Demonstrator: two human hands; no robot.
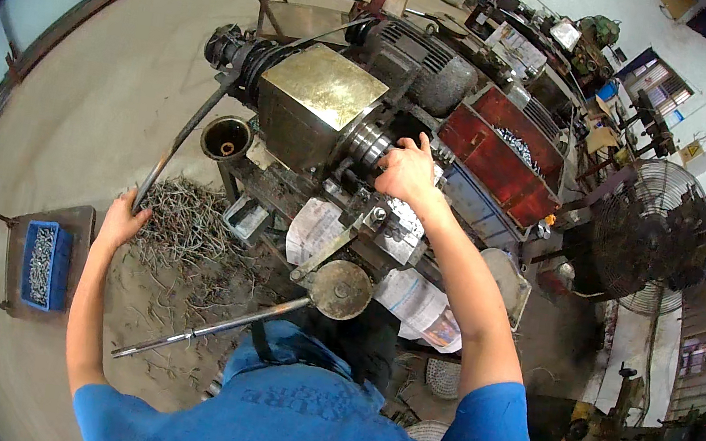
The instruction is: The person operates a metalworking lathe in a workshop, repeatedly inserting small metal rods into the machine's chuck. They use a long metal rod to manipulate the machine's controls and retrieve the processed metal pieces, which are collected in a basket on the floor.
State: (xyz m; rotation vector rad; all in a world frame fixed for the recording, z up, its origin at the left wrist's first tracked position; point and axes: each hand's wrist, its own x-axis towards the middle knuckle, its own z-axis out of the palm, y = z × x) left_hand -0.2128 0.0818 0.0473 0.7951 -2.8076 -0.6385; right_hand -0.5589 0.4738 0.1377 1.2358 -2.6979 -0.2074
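Note:
My left hand (122,218) is closed around the lower end of a long dark metal lever (176,139), which slopes up to the left end of a small lathe's spindle. The lathe's headstock (321,87) has a flat, brassy top. My right hand (408,171) is at the other end, beside the shiny round chuck (369,144). One of its fingers points up and the others bend toward the chuck; what they pinch is hidden. Below that hand lies the tool slide (376,216). A second metal lever (214,327) reaches left from a round plate (341,290) close to my body.
A red box (501,182) of small metal parts stands right of the lathe, near a motor (430,75). Tangled metal shavings (183,225) cover the floor at left. A blue bin (59,269) of small parts sits on a chair. A large fan (656,225) stands at right.

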